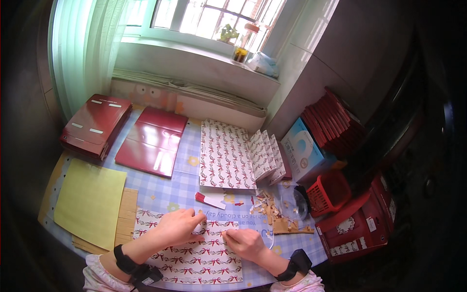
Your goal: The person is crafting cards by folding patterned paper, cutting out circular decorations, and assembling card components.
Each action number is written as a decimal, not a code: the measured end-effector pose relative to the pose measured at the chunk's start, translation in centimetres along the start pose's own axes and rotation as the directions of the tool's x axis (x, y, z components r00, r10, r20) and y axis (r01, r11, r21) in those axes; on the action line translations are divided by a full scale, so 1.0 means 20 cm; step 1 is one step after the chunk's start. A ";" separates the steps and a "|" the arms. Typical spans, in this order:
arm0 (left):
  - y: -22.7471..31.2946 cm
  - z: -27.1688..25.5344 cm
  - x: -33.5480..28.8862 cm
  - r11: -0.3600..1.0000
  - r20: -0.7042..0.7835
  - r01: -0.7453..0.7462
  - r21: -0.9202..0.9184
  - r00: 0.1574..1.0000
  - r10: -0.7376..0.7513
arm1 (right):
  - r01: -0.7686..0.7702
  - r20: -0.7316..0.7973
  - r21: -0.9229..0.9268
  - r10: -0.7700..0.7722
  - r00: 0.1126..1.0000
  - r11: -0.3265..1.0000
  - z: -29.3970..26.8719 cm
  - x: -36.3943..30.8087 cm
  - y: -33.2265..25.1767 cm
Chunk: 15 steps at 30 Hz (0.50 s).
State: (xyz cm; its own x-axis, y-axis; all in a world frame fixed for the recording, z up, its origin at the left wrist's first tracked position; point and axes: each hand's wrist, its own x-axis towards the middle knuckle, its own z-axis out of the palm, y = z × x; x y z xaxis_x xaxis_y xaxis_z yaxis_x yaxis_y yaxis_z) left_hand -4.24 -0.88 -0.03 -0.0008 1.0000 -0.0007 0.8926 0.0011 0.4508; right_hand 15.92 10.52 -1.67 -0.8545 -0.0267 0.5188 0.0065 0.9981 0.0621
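Observation:
A white patterned sheet (202, 267) with rows of red bows and green garlands lies flat in front of me. My left hand (179, 228) rests on its upper left part, fingers bent, with a gap between thumb and forefinger. On the sheet's right edge, my right hand (245, 243) is closed in a pinch; a tiny tan spot shows at its fingertips, too small to name. Just beyond the sheet lies a small white strip with a red end (210, 200). A larger panel with the same pattern (226, 155) stands behind it.
Folded patterned pieces (265, 158) stand beside a blue-white box (306, 148) topped with stacked dark red folders (333, 121). Tan scraps (265, 207), a clear bowl (293, 203) and a red basket (330, 193) sit right. Yellow sheets (90, 204) and red folders (152, 140) lie left.

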 end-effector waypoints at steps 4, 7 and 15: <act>0.00 0.00 0.00 1.000 -0.003 0.004 0.006 1.000 -0.004 | -0.032 0.043 0.027 0.030 0.999 0.999 -0.01 0.00 -0.01; 0.00 0.00 0.00 1.000 -0.011 -0.002 0.010 1.000 0.002 | -0.075 0.047 0.116 0.070 0.996 0.990 0.00 -0.01 0.00; 0.02 -0.03 0.00 1.000 0.073 0.023 -0.001 0.997 -0.023 | -0.501 0.161 0.419 0.481 0.862 0.757 0.01 -0.01 0.03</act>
State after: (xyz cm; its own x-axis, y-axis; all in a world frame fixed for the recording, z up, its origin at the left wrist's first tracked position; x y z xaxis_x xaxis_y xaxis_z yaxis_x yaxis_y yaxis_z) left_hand -4.21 -0.83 0.73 0.0115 0.9970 -0.0768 0.8921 0.0245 0.4512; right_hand 15.95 11.21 -1.95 -0.8171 0.4660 0.3394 0.2153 0.7928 -0.5703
